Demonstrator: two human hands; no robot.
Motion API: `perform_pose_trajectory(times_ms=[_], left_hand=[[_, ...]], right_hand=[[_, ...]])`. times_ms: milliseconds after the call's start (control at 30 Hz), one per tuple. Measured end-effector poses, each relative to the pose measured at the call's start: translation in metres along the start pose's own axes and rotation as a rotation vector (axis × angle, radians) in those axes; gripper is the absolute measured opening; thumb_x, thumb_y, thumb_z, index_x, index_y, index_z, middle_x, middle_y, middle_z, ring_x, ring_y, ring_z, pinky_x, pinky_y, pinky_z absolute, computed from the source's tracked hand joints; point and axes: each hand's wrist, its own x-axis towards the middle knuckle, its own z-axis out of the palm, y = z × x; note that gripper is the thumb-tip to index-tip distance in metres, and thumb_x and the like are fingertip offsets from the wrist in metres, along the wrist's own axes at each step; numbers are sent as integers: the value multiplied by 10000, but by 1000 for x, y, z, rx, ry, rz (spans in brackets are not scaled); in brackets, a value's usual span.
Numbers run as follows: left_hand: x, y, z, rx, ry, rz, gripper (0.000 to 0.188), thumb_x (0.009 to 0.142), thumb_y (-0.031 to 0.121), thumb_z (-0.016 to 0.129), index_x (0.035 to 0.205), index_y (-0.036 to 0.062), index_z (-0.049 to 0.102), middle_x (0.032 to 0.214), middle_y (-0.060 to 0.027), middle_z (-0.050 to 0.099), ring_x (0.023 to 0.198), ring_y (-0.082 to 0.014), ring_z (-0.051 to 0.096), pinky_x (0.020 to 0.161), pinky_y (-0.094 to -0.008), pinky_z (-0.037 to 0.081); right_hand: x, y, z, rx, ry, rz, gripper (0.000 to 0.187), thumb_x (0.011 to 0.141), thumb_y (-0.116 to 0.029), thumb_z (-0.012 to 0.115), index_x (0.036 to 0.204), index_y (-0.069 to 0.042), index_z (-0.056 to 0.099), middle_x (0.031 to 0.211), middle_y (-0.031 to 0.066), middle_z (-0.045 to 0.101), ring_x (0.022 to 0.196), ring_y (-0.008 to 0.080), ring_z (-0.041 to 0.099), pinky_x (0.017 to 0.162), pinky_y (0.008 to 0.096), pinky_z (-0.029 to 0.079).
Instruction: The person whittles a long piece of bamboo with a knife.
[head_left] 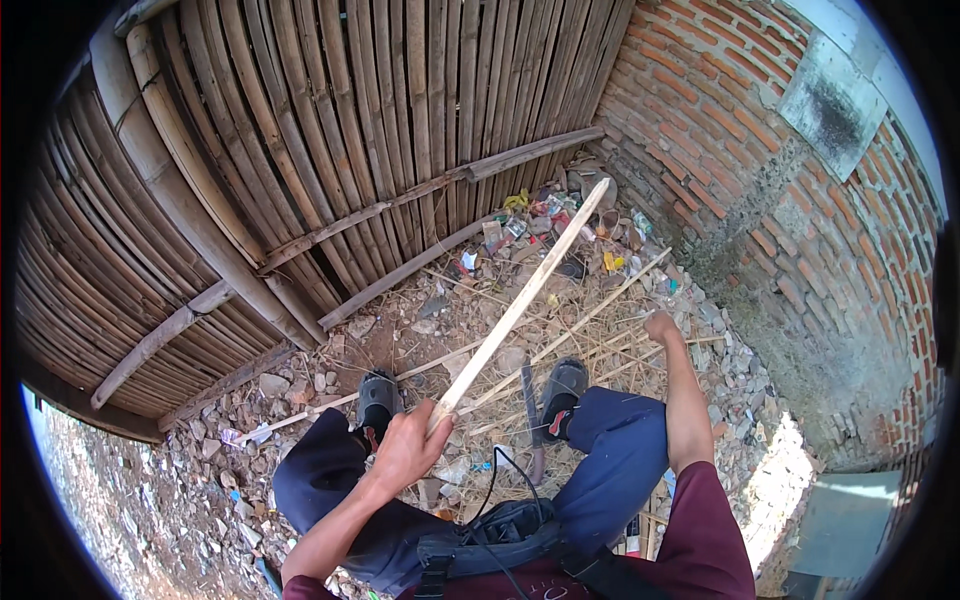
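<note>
My left hand (408, 450) is closed around the lower end of a long, pale, split bamboo strip (525, 300). The strip slants up and away to the right, and its far end narrows. Out to the right, my right hand (660, 326) is held above the rubble with its fingers curled in. Whether anything is in that hand is too small to make out. Between my shoes lies a machete-like tool (530, 405) with a dark, narrow blade and a brown handle (538, 466) toward me. Several thin bamboo strips (600, 305) lie on the ground beyond my feet.
A bamboo-slat wall (380, 110) stands ahead and left, meeting a brick wall (750, 170) on the right. Rubble and dry straw cover the ground (300, 390), with litter (545, 220) heaped in the corner. A black bag with a cable (500, 530) sits at my waist.
</note>
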Motion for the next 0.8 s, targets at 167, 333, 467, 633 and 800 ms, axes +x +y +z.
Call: perform_pose_trajectory(times_ms=[167,333,467,633,800], left_hand=[[13,-40,-7,-224,-80,-125,508,1176,452,448,899,42,565,666,13,470,540,-136,418,498,-366,366],[43,-16,-14,-769,-436,-471,450,1185,532,328,958,157,434,693,110,273,501,-26,175,423,-240,128],[61,-11,-8,-976,-479,-523,447,1181,526,359,902,179,406,677,105,292,473,-23,197,396,-244,147],[79,15,12,-717,-351,-387,420,1121,378,614,798,163,452,627,94,388,455,-31,298,403,-265,177],[79,5,28,-385,-165,-149,455,1053,358,747,772,103,497,663,48,444,621,-75,394,547,-337,346]], right_hand=[[-38,-103,-4,230,-288,-134,268,956,-242,671,1108,-37,753,1060,183,791,955,306,766,888,434,571],[-100,-199,-66,801,262,-604,190,1053,-145,647,1212,-41,646,1061,142,782,984,269,761,894,387,566],[-196,-294,-107,914,227,-849,173,1064,-106,625,1213,-17,628,1136,189,793,1094,308,778,931,418,568],[-269,-328,-105,734,61,-1066,186,1036,-135,659,1188,-33,687,1065,204,799,959,391,792,831,463,589],[-298,-337,-85,647,-98,-1248,203,997,-133,685,1184,-69,731,996,191,780,854,414,759,717,475,585]])
